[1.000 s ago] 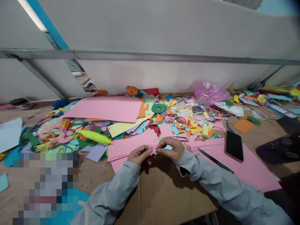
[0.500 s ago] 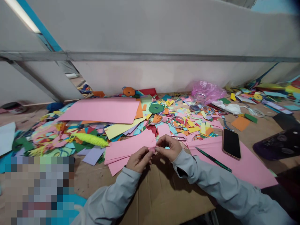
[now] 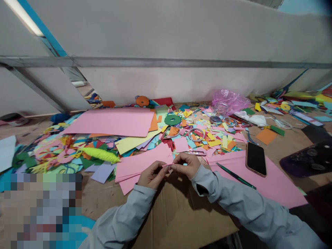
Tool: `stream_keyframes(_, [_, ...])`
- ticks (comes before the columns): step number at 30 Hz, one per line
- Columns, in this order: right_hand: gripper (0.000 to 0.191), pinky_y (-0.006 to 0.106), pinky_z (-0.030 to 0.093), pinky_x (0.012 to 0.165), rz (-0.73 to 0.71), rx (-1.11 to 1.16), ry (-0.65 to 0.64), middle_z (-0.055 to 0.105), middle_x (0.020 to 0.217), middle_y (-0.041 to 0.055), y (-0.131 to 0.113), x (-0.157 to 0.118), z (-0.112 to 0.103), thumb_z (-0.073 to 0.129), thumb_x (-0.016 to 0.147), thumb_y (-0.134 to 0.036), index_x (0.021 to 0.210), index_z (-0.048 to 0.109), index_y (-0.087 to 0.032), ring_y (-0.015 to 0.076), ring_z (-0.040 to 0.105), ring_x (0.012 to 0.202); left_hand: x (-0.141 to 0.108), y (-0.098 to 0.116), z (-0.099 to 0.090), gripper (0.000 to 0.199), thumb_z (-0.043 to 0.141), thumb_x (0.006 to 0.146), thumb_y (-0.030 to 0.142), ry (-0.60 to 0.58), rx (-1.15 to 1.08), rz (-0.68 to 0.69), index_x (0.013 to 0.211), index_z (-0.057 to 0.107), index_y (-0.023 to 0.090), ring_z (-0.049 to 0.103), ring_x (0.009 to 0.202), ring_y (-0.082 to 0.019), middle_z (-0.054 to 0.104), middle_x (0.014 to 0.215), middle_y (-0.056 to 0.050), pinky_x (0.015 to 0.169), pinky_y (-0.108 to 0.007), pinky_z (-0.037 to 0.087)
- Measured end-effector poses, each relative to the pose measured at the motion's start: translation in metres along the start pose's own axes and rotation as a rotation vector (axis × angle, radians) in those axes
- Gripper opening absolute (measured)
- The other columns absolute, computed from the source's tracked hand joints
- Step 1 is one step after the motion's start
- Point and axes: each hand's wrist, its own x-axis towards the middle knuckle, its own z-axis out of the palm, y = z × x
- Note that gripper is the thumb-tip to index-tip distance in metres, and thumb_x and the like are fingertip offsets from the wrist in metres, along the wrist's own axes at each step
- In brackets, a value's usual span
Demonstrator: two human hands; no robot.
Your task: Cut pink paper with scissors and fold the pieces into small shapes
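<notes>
Near the middle of the head view, a small pink paper piece (image 3: 168, 165) is pinched between my fingertips. My left hand (image 3: 153, 174) closes on its left end, with thumb and forefinger together. On the other end, my right hand (image 3: 187, 165) is closed in a similar pinch. Part of the paper is hidden by the fingers. Both hands are above the top edge of a brown cardboard sheet (image 3: 181, 218). Long pink paper strips (image 3: 142, 160) lie just left of and behind my left hand.
To the right, a phone (image 3: 256, 159) and a green pen-like tool (image 3: 236, 175) lie on a large pink sheet (image 3: 280, 183). Coloured scraps, tape rings (image 3: 196, 135), a glass jar (image 3: 219, 112) and yellow-green yarn (image 3: 101, 155) spread behind. A dark bottle (image 3: 307, 159) lies at far right.
Both hands have shifted slightly, with the fingertips closer together around the pink piece. A pink scrap and the metal clip-like tool behind my right hand show a little more.
</notes>
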Motion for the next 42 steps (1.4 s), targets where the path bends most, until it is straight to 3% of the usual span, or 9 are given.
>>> stream_keyframes(5, [0.031,0.022,0.044,0.052,0.028,0.018,-0.022,0.060,0.060,0.0003,0.001,0.000,0.001,0.069,0.070,-0.044,0.071,0.061,-0.014,0.0107,0.055,0.054,0.001,0.006,-0.001,0.029,0.068,0.069,0.043,0.039,-0.073,-0.077,0.070,0.061,0.015,0.049,0.046,-0.007,0.060,0.055,0.003,0.046,-0.017,0.038])
stream_keyframes(11, [0.031,0.021,0.045,0.047,0.135,0.215,-0.113,0.059,0.058,-0.0016,0.001,0.000,0.000,0.069,0.069,-0.044,0.072,0.058,-0.014,0.0109,0.057,0.049,0.005,0.002,-0.003,0.037,0.069,0.065,0.050,-0.089,-0.229,-0.278,0.069,0.054,0.016,0.045,0.036,-0.006,0.059,0.050,0.003,0.040,-0.018,0.033])
stream_keyframes(17, [0.030,0.019,0.042,0.043,0.070,0.029,-0.070,0.059,0.058,-0.0011,-0.004,-0.001,-0.001,0.067,0.072,-0.043,0.071,0.059,-0.014,0.0092,0.054,0.047,0.005,-0.007,-0.006,0.028,0.065,0.071,0.042,-0.095,0.067,0.004,0.070,0.060,0.014,0.050,0.057,-0.010,0.059,0.061,0.001,0.055,-0.021,0.039])
stream_keyframes(23, [0.033,0.022,0.044,0.047,0.046,0.104,0.022,0.058,0.060,-0.0009,0.000,0.001,0.003,0.064,0.073,-0.048,0.073,0.056,-0.015,0.0105,0.055,0.050,0.005,-0.008,-0.006,0.029,0.060,0.074,0.044,-0.129,0.098,0.018,0.069,0.064,0.015,0.051,0.062,-0.013,0.059,0.064,-0.001,0.060,-0.025,0.040])
stream_keyframes(29, [0.025,0.020,0.040,0.051,-0.051,-0.113,0.070,0.057,0.066,-0.0006,0.001,-0.002,0.006,0.067,0.072,-0.039,0.076,0.059,-0.016,0.0096,0.051,0.056,0.005,-0.008,-0.003,0.033,0.061,0.073,0.047,-0.050,-0.059,-0.169,0.075,0.065,0.015,0.045,0.049,-0.009,0.061,0.061,0.001,0.050,-0.021,0.036])
stream_keyframes(32, [0.018,0.020,0.038,0.051,-0.133,-0.252,0.108,0.057,0.064,-0.0006,0.000,-0.004,0.007,0.064,0.075,-0.033,0.073,0.060,-0.016,0.0092,0.049,0.056,0.005,-0.011,-0.003,0.027,0.059,0.076,0.042,-0.083,0.043,-0.068,0.072,0.065,0.015,0.048,0.054,-0.010,0.060,0.061,0.001,0.053,-0.022,0.038])
stream_keyframes(37, [0.013,0.020,0.037,0.052,-0.220,-0.418,0.098,0.057,0.061,-0.0010,-0.006,-0.006,0.005,0.059,0.077,-0.027,0.071,0.058,-0.016,0.0090,0.049,0.054,0.006,-0.012,-0.006,0.019,0.057,0.078,0.032,-0.064,0.288,0.214,0.073,0.066,0.017,0.057,0.069,-0.014,0.061,0.071,-0.003,0.067,-0.026,0.045])
stream_keyframes(40, [0.011,0.020,0.036,0.052,-0.269,-0.509,0.083,0.057,0.060,-0.0009,-0.009,-0.007,0.004,0.057,0.078,-0.025,0.070,0.058,-0.017,0.0092,0.048,0.053,0.006,-0.007,-0.006,0.020,0.059,0.078,0.032,0.004,0.209,0.205,0.089,0.067,0.018,0.061,0.078,-0.016,0.064,0.084,-0.004,0.072,-0.027,0.048])
stream_keyframes(42, [0.009,0.020,0.036,0.052,-0.293,-0.550,0.067,0.058,0.061,-0.0006,-0.010,-0.007,0.004,0.058,0.076,-0.023,0.070,0.058,-0.017,0.0096,0.048,0.054,0.005,-0.003,-0.006,0.020,0.061,0.076,0.032,0.025,0.166,0.166,0.090,0.066,0.018,0.062,0.078,-0.016,0.066,0.083,-0.004,0.069,-0.025,0.050])
